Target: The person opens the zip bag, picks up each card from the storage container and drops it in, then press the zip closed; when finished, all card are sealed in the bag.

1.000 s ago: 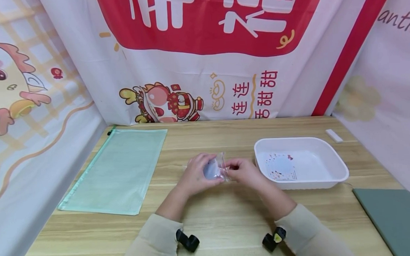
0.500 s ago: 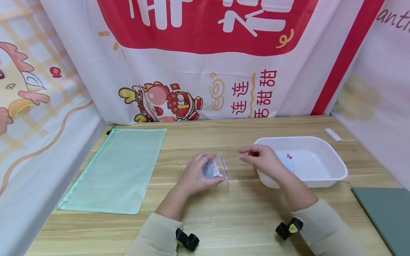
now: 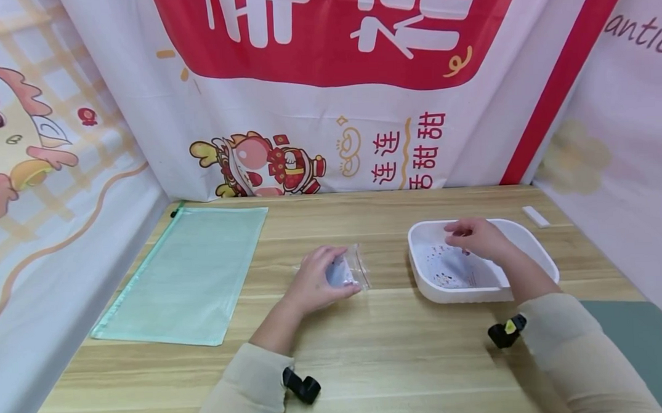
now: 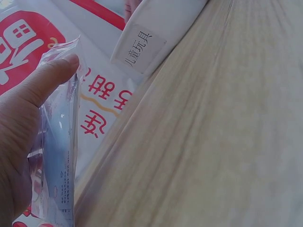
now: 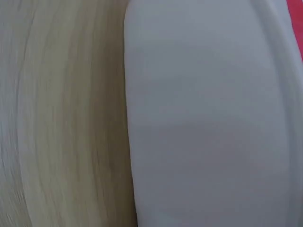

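My left hand (image 3: 316,282) grips a small clear zip bag (image 3: 357,268) over the middle of the table. Inside the bag are pale blue printed cards (image 4: 59,156), partly covered by my fingers in the head view. My right hand (image 3: 479,238) hangs over a white plastic basin (image 3: 423,292), its fingers loosely bent and nothing visible between them. In the basin lies a pale blue printed card (image 3: 450,268), just below my right fingertips. The right wrist view is filled by the basin's white wall (image 5: 203,118), without the hand.
A mint-green zip pouch (image 3: 190,274) lies flat on the left of the wooden table (image 3: 371,359). A dark green board (image 3: 630,335) sits at the right, partly behind my right sleeve. Beyond the basin is a small white block (image 3: 535,216). Printed cloth (image 3: 328,133) hangs behind the table.
My right hand has left the bag's mouth and moved right until it is over the basin. My left hand has stayed in place, still holding the bag.
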Available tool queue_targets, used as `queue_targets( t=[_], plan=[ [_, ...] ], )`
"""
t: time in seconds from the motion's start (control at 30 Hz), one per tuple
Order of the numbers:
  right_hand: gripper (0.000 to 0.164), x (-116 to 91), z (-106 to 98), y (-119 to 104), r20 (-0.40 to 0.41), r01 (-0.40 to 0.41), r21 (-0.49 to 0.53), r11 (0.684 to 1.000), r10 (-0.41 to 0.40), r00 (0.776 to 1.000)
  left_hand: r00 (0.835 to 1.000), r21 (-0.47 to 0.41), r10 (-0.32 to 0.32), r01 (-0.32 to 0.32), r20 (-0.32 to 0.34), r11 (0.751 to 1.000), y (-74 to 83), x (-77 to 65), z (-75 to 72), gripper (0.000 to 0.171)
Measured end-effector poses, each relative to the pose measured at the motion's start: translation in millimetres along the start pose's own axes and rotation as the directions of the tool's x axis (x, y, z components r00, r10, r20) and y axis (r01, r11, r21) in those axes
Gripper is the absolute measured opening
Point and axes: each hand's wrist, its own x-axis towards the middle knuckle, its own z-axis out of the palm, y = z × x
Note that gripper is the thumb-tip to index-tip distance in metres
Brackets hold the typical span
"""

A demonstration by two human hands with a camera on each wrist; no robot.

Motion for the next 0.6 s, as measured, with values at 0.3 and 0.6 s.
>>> queue_targets(
  t=[0.3,0.6],
  plan=[
    [0.049,16.8,-2.6,32.6,0.049,-0.022,-0.142,0.990,0.029,0.998,1.000,0.000,0.005,-0.005,-0.005,1.000,0.4,-0.3,-0.2,0.078],
    [0.053,22.1,3.8,35.6,0.045,-0.063,-0.147,0.987,0.070,0.996,1.000,-0.001,-0.020,0.020,0.011,1.000,1.6,-0.8,-0.8,0.079]
  ],
)
